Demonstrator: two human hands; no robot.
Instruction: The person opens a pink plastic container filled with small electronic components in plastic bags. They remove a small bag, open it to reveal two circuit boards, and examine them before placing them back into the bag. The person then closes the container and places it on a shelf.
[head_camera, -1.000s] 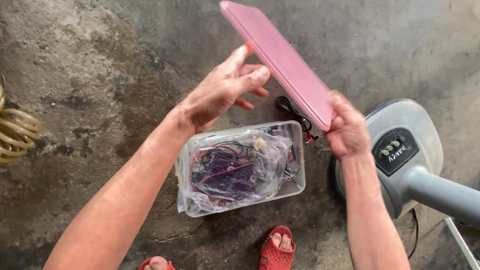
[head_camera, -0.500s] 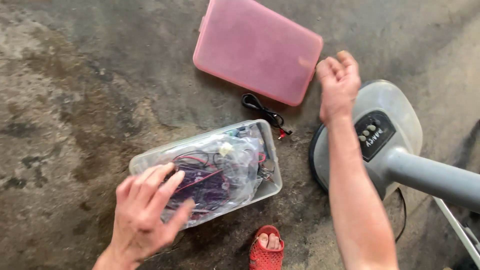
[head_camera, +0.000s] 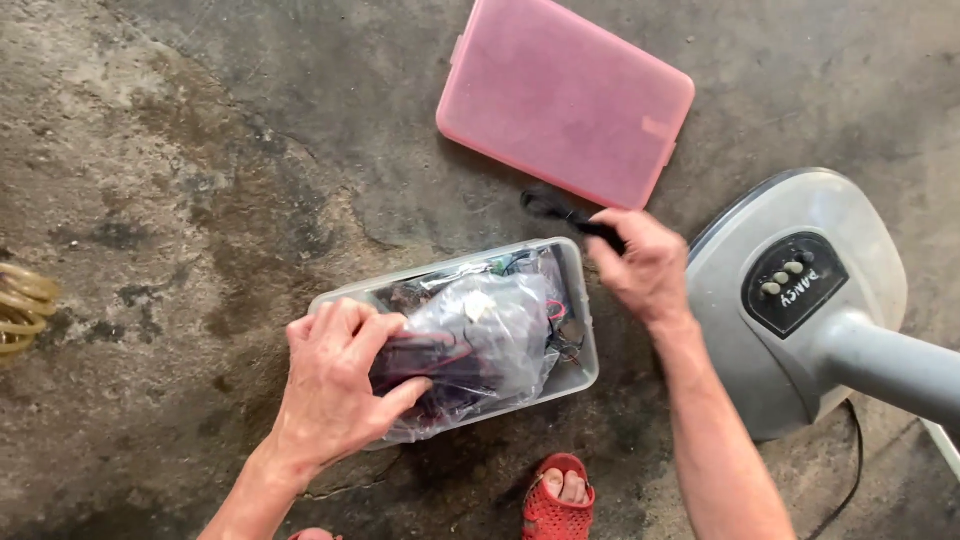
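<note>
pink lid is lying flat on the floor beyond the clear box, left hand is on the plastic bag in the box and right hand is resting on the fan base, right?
Not quite. In the head view the right hand is not on the fan base; it is at the black cable on the floor beside it. The pink lid does lie flat beyond the clear box, and the left hand is on the plastic bag.

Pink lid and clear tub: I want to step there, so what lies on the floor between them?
In the head view, a black cable lies between the pink lid and the clear tub, with the right hand on it.
</note>
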